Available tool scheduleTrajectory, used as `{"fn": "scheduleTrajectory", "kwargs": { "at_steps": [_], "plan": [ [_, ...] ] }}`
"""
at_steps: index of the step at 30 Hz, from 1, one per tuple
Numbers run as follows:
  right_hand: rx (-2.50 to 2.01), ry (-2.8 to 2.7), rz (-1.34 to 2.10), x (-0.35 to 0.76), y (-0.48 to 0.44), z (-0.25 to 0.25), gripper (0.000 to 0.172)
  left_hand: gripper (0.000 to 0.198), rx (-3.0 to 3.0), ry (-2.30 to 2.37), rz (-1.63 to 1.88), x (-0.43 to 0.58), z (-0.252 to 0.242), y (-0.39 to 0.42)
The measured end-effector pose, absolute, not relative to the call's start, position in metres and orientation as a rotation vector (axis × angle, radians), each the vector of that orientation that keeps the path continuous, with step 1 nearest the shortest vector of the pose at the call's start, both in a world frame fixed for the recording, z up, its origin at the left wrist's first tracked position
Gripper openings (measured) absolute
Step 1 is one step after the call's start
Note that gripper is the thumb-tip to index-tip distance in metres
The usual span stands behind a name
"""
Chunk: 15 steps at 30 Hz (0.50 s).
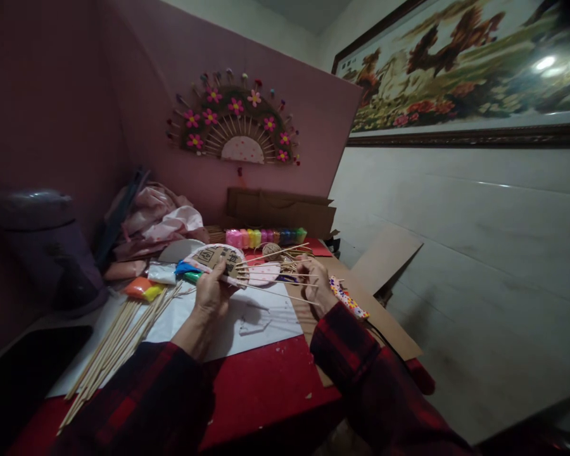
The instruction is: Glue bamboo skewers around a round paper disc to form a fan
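My left hand (212, 292) is closed on a half-round cardboard piece (218, 258) with printed marks, held tilted above the table. Several thin wooden sticks (275, 256) fan out from it toward the right. My right hand (314, 278) pinches the outer ends of those sticks, fingers pressed together. Both sleeves are dark red plaid. Beneath my hands lies a white paper sheet (261, 320) on the red table (266, 380).
A bundle of long sticks (114, 345) lies at the left on the paper. Coloured clay packets (145, 288) and a row of coloured clay (266, 237) sit behind. A finished stick fan with pink flowers (232, 123) hangs on the pink wall. Cardboard sheets (384, 256) lean at the right.
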State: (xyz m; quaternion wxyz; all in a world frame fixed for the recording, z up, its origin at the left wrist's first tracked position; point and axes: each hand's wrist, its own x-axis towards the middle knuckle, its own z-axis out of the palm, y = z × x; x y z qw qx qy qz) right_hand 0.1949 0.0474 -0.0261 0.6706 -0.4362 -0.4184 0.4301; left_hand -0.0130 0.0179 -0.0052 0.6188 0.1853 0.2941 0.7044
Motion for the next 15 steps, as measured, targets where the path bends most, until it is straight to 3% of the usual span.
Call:
{"fn": "scheduleTrajectory", "kwargs": {
  "at_steps": [7, 15],
  "plan": [
    [-1.089, -0.842, 1.008, 0.2, 0.045, -0.021, 0.06, 0.012, 0.319, 0.748, 1.707, -0.018, 0.001, 0.017],
    [-0.973, -0.966, 0.958, 0.19, 0.034, -0.013, 0.049, 0.014, 0.343, 0.739, 1.722, -0.017, -0.006, 0.021]
  ]
}}
